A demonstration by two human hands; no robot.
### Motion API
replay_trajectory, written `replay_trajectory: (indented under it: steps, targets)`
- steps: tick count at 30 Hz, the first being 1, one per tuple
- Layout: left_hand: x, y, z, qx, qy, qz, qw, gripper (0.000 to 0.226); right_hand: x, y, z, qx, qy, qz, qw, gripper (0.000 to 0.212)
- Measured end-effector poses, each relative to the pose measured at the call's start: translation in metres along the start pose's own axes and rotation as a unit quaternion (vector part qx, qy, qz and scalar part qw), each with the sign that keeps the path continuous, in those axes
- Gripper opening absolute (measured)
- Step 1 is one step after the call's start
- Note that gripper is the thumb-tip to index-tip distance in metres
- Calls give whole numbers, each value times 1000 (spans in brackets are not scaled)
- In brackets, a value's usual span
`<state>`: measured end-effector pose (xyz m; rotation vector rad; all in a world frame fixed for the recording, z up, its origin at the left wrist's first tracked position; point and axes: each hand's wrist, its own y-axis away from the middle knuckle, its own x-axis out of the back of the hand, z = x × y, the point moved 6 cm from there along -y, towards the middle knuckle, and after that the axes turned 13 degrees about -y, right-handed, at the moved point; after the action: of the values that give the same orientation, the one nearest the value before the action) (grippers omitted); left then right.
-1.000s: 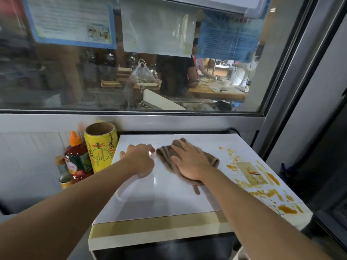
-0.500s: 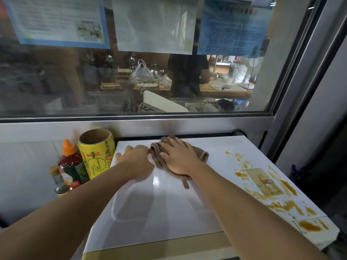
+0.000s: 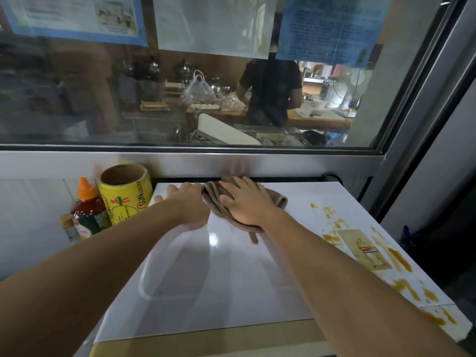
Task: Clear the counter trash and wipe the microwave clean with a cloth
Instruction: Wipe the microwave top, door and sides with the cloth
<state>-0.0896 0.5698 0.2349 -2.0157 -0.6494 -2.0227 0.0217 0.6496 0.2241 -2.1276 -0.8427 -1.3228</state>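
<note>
— Hands first: where did they lie?

— Both lay on the white top of the microwave (image 3: pixel 231 274), near its back edge. The right hand (image 3: pixel 247 202) lay flat on the brown cloth (image 3: pixel 219 199), fingers straight and spread, pressing it down. It was not curled round the cloth at all.

— And the left hand (image 3: pixel 189 202)?

— It rested palm down on the bare top, just beside the cloth, its fingertips at the cloth's bunched left edge. The fingers looked relaxed and held nothing. Whether they actually touched the fabric I could not tell.

— Where exactly was the cloth?

— It sat crumpled at the rear of the top, close under the metal sill (image 3: pixel 180 161) of the window. A narrow tail of it stuck out toward the front, just beside the right wrist.

— Was the top dirty?

— On the right side, yes. Orange-brown stains (image 3: pixel 396 258) ran along the right edge, well apart from the cloth, around and over a yellowed sticker (image 3: pixel 364 249). The middle was glossy and showed a light's reflection.

— Anything to the left of the microwave?

— A yellow roll of wrap (image 3: pixel 126 194) stood upright, just beside the top's back left corner. In front of it stood a red sauce bottle (image 3: pixel 88 213) with an orange cap, and a smaller bottle (image 3: pixel 68 225) next to that.

— Behind the glass?

— A person in a dark shirt (image 3: pixel 270 91) stood at a wooden counter.
</note>
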Motion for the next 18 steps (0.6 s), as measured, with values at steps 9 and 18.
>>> replay_trajectory:
  steps: [9,18]
  targets:
    - [4,9,82,-55,7,110,992,48,61,38,125,-144,43,71,986,51]
    - [-3,6,93,-85,-19,76,993,55,86,62,168,-334,33,145,931,64]
